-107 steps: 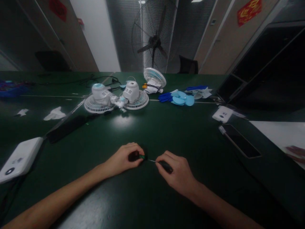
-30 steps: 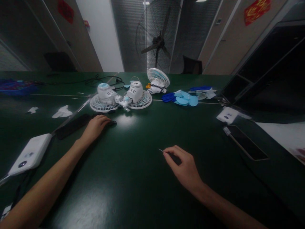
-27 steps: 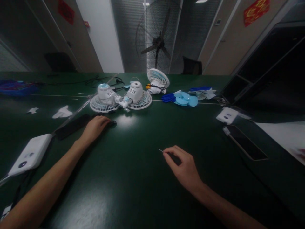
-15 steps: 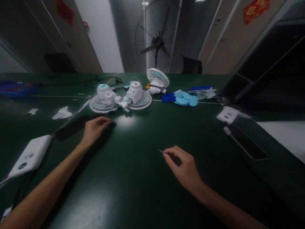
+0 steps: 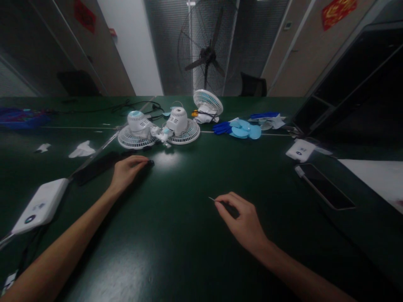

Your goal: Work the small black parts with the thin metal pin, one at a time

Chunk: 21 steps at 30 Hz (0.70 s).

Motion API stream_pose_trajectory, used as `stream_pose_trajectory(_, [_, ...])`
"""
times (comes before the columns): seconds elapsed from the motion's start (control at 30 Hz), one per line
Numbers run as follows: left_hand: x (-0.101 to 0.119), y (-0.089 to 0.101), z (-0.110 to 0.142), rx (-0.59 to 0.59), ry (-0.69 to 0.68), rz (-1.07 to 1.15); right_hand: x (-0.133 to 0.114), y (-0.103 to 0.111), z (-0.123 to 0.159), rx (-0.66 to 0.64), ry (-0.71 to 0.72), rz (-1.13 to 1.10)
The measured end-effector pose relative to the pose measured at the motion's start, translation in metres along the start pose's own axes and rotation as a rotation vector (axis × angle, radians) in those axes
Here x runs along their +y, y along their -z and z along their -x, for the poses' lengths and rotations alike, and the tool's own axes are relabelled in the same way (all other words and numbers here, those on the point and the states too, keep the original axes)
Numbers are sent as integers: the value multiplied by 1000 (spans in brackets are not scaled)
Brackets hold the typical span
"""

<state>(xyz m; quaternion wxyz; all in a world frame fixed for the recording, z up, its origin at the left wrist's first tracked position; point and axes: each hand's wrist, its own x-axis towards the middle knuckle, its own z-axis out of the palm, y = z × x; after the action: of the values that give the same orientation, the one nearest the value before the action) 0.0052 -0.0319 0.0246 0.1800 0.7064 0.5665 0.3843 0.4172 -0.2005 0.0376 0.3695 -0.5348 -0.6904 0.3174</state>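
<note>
My left hand [image 5: 128,170] reaches forward over the dark green table, fingertips pinched at a small black object [image 5: 151,162] whose kind I cannot make out. Between the thumb and forefinger of my right hand [image 5: 241,216] is a short, thin, pin-like piece [image 5: 211,199], pointing left above the table. Just beyond my left hand, two small white fans [image 5: 135,136] [image 5: 188,132] lie face down, their motor housings upward. A third small fan [image 5: 209,102] leans behind them with a dark cable round its base.
Light-blue fan blades [image 5: 244,130] lie by blue gloves [image 5: 222,128]. A white power bank [image 5: 44,203] is at left, another white box [image 5: 300,150] and a phone [image 5: 327,186] at right. A blue tray [image 5: 23,119] sits far left; a large black panel stands right.
The fingertips of my left hand have shifted slightly right, closer over the small black object. My right hand stays nearly still with the thin piece.
</note>
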Motion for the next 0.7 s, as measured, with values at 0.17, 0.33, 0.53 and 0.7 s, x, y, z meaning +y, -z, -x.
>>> stream_pose_trajectory(0.17, [2, -3, 0, -1, -25, 64, -1, 0, 0, 4, 12, -10])
stream_pose_trajectory(0.33, [-5, -6, -3, -10, 2, 50, -3, 1, -1, 5, 11, 3])
stream_pose_trajectory(0.53, [-16, -8, -5, -22, -16, 74, -3, 0, -1, 24, 25, 12])
stream_pose_trajectory(0.7, [-22, -9, -5, -28, -13, 79, -3, 1, -1, 0, 8, 13])
